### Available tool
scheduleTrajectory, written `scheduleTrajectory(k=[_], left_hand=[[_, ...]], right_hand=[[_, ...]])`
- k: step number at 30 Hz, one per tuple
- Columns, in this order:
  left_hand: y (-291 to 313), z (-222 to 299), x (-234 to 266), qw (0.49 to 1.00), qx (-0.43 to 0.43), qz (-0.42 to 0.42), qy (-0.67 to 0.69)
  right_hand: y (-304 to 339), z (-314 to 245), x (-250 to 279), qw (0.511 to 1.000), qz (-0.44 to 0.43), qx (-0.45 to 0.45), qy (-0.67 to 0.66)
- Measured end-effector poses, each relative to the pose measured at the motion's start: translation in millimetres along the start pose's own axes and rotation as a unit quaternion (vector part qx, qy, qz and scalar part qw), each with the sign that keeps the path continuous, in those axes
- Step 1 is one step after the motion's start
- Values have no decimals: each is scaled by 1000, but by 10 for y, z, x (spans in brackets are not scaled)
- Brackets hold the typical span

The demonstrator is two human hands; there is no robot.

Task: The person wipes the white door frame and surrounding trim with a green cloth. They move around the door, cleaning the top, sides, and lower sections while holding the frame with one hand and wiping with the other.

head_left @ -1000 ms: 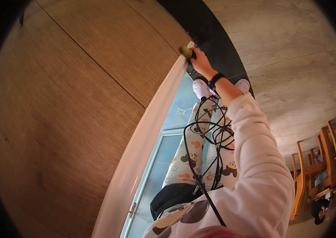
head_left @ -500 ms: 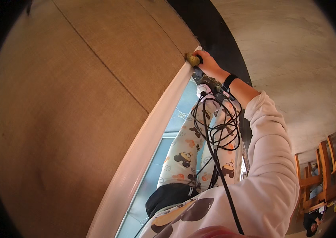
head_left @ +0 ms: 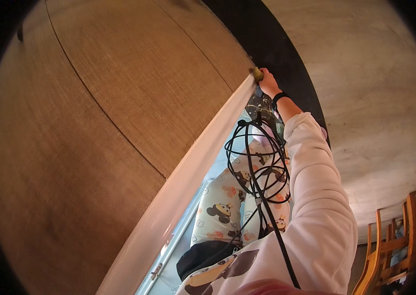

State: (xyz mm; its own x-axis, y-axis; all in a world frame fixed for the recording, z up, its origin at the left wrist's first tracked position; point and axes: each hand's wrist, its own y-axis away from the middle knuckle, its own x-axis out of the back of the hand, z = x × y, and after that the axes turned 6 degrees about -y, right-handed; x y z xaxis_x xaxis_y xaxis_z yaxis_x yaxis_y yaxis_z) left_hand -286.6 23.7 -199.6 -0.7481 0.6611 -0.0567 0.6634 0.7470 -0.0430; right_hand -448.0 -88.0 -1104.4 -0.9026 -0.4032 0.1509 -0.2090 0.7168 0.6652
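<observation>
My right hand (head_left: 269, 84) reaches out at the far end of a pale strip (head_left: 186, 174) that edges a brown wood-grain panel (head_left: 95, 162). Its fingers are closed round a small olive-yellow thing (head_left: 258, 74); a dark fringe at its side looks like bristles, though its exact kind is hard to make out. It is at the strip's far tip, by the panel's corner. A dark band circles my right wrist, and the pale sleeve is pushed up. My left hand does not show.
A loose coil of black cable (head_left: 255, 164) hangs before my patterned trouser legs (head_left: 220, 211). A black band (head_left: 267, 34) borders a grey mottled wall surface (head_left: 365, 98). Wooden chairs (head_left: 397, 246) stand at the lower right. A black pouch (head_left: 203, 258) lies at my waist.
My right hand, still round the olive-yellow thing, appears slightly farther right, with the arm stretched longer. The whole view has shifted, and the cable coil has swung left.
</observation>
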Motion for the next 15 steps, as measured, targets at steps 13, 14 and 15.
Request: scheduleTrajectory(k=[13, 14, 15], left_hand=[[-179, -100, -232, 1000, -5, 4, 14], [-189, -100, -235, 1000, -3, 6, 14], [-186, -100, -224, 1000, -8, 7, 14]], right_hand=[[822, -615, 114, 984, -79, 154, -30], [656, -532, 82, 987, -72, 143, 5], [500, -394, 23, 993, -87, 78, 9]])
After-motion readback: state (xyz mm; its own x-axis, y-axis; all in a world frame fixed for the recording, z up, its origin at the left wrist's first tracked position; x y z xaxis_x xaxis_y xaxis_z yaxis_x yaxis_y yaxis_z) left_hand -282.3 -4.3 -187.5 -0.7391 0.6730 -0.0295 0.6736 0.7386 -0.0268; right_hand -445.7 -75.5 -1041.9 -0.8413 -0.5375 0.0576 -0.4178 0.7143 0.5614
